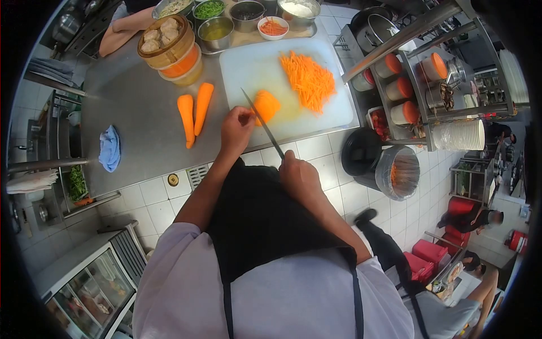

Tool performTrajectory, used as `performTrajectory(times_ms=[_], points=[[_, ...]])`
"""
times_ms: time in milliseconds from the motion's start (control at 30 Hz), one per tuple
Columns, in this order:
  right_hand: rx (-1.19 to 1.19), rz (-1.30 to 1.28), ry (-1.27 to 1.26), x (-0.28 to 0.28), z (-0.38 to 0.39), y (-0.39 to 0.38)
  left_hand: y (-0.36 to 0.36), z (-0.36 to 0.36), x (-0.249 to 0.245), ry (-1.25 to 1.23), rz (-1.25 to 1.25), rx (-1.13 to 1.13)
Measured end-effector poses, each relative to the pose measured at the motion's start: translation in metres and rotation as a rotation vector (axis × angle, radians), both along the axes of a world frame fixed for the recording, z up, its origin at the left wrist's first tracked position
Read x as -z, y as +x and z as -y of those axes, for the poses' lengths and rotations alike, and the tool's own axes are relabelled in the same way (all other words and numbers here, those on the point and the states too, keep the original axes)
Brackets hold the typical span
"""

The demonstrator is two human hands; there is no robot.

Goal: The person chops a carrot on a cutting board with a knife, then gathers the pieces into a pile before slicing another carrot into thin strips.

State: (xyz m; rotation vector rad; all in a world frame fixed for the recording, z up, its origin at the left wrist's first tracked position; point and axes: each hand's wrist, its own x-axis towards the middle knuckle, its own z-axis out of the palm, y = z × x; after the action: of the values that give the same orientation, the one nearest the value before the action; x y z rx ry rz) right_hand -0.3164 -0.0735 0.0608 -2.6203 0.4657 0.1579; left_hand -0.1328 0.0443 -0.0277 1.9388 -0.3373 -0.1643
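My right hand (299, 176) is wrapped round the handle of a kitchen knife (263, 124). Its long blade points up and to the left, crossing the near left side of a stack of sliced carrot (266, 106) on the white cutting board (240, 68). Just left of the blade, my left hand (237, 129) has its fingers curled in and pressed together; whatever they hold, if anything, is hidden. A heap of carrot strips (308, 81) lies on the board's right half. Two peeled carrots (195, 113) rest on the steel table left of the board.
A bamboo steamer (165, 42) with dumplings stands at the back left, near another person's arm (125, 33). Several bowls line the back, including chopped greens (209, 9). A blue cloth (109, 148) lies at left. A lined bin (398, 172) and shelving (418, 85) stand right.
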Motion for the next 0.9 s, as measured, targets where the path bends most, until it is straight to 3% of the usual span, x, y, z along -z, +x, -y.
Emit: performTrajectory(times_ms=[600,700,800,900], points=[[-0.062,-0.066,-0.125,0.048,-0.007,0.067,0.001,-0.004,-0.004,0.000,-0.034,0.036],[-0.054,-0.080,-0.152,0.052,-0.005,0.067,-0.004,-0.003,-0.013,0.009,0.141,0.089],[-0.055,-0.030,-0.155,0.050,-0.008,0.064,0.006,-0.010,-0.013,0.251,0.366,0.271],[-0.025,-0.019,-0.122,0.049,-0.007,0.063,0.008,-0.011,-0.014,0.249,0.394,0.276]])
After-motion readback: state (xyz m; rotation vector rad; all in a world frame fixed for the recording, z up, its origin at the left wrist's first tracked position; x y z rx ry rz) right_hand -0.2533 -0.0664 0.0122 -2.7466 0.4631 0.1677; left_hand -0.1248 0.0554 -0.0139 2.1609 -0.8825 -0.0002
